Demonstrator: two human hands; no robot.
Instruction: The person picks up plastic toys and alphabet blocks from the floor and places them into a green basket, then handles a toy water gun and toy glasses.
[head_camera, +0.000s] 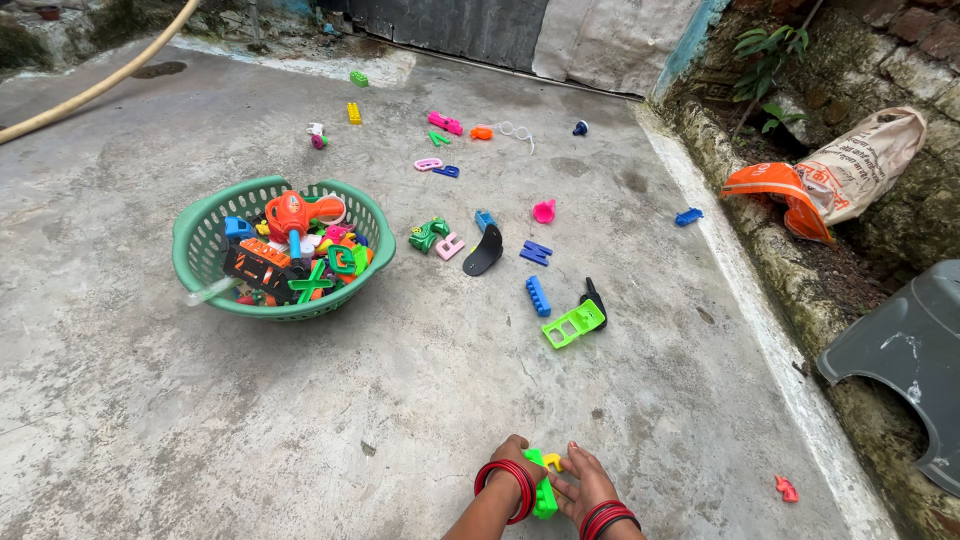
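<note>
Two hands meet at the six o'clock edge of the view, low on the concrete floor (150, 400), and between them sits a bright green plastic toy piece (543, 492) with a small yellow piece (552, 461) at its top. The left hand (513, 462) closes on the green piece from nine o'clock, the right hand (585, 485) from three o'clock; both sets of fingers are curled narrow around it, touching it. Its long axis seems to run from twelve to six o'clock, straight between the wrists with their red bangles. Neither hand is clearly nearer. Far off toward ten o'clock stands the green basket (200, 262) heaped with toys; a green ladder-like toy (573, 324) lies at twelve o'clock, well apart.
</note>
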